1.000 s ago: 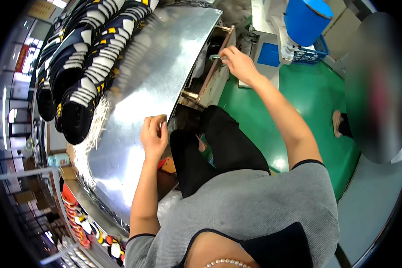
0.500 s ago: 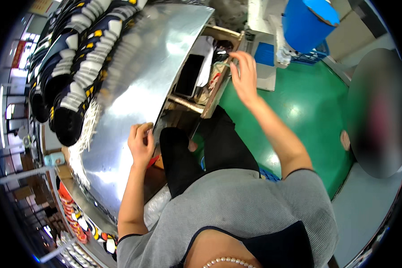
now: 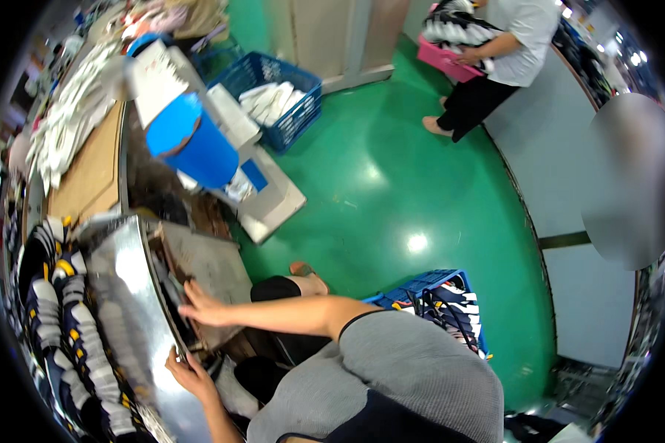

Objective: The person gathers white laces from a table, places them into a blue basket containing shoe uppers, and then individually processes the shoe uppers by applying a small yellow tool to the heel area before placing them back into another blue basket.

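Observation:
My right hand (image 3: 205, 305) reaches across to the wooden drawer (image 3: 208, 269) under the metal-topped table, its fingers spread against the drawer's upper edge. Only a narrow dark gap shows between the drawer and the tabletop, so most of the contents are hidden. My left hand (image 3: 192, 375) rests at the edge of the shiny metal tabletop (image 3: 137, 295), fingers loosely apart and holding nothing that I can see. Long stacks of dark, white and yellow shoe uppers (image 3: 85, 325) lie along the table's left side.
A blue bucket (image 3: 210, 155) stands beyond the table, near a blue crate (image 3: 299, 118) of white pieces. Another blue basket (image 3: 458, 295) with striped pieces sits behind my right arm. On the green floor (image 3: 391, 199), a person (image 3: 521, 44) carries a pink basket (image 3: 451, 63).
My view has swung to the right, bringing the person and more floor into sight. The drawer, earlier pulled out with a phone visible inside, is now mostly closed, with my right hand against it.

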